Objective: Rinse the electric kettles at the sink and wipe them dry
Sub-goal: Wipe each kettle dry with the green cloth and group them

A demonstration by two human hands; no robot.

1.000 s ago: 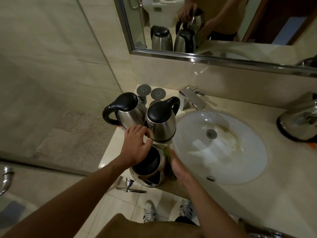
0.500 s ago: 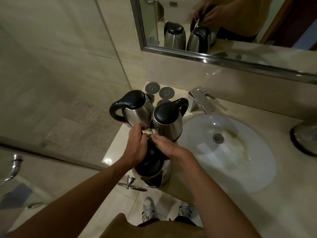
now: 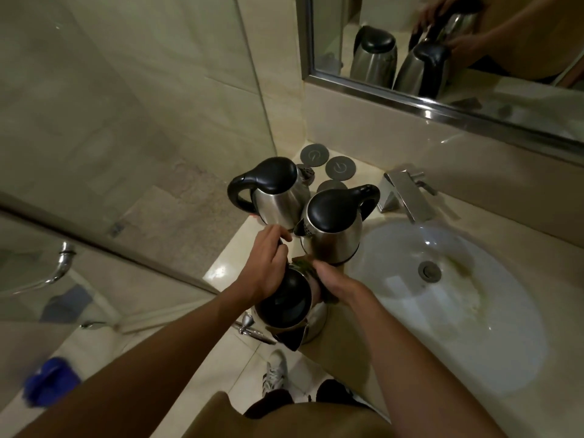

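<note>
Left hand [image 3: 264,270] grips near kettle's [image 3: 294,311] handle; right hand [image 3: 335,284] presses cloth [image 3: 305,267] on it. Risk: kettle at counter [image 3: 221,270] edge, lower centre, may tip off.

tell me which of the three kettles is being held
The nearest kettle, at the counter edge: the left hand grips its handle and the right hand presses a cloth on it. The other two stand untouched behind.

Beside the white sink [image 3: 474,311], whose bowl bears a yellowish-brown stain near the grey drain [image 3: 429,271], three kettles are shiny silver steel with black lids and handles: the far kettle [image 3: 278,197], the middle kettle [image 3: 335,229] and the near kettle [image 3: 294,308]. The cloth [image 3: 303,267] against the near kettle is dark green. Behind the kettles lie dark grey round bases [image 3: 340,168] with pale markings. The surface [image 3: 489,222] is glossy cream.
</note>
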